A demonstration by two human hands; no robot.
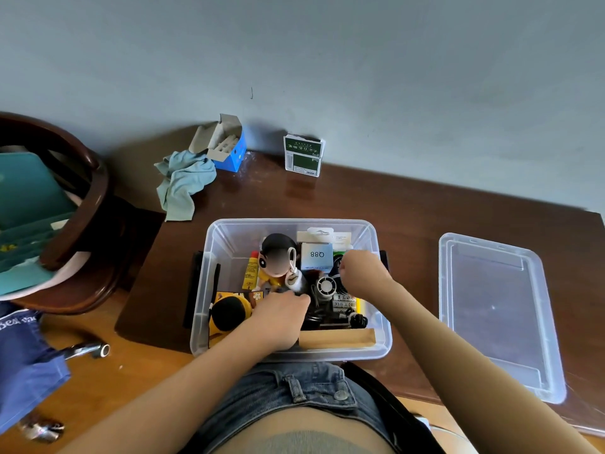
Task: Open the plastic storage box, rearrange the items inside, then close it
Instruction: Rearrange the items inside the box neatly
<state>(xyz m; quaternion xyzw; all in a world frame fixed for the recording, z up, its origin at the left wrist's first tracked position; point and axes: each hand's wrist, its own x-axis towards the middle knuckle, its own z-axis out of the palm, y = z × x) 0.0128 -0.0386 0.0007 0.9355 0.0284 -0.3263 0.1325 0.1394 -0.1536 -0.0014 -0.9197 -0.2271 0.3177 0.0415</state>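
The clear plastic storage box (pixel 209 257) stands open on the dark wooden table (pixel 409 217), right in front of me. Inside lie a black-haired doll (pixel 278 253), a yellow tube (pixel 250 273), a pale box marked Q88 (pixel 317 255), a small round fan (pixel 325 286), a yellow and black plush (pixel 229 312) and a brown card strip (pixel 337 339). My left hand (pixel 281 317) reaches into the middle of the box, its fingertips among the clutter by a small white bottle (pixel 293 280). My right hand (pixel 363 273) is curled over a dark round item (pixel 338 261) at the right side.
The clear lid (pixel 497 316) lies flat on the table to the right. At the back by the wall stand a green and white box (pixel 303 155), an open blue carton (pixel 226 145) and a teal cloth (pixel 183 181). A wooden chair (pixel 88 198) and a metal tool (pixel 88 350) are left.
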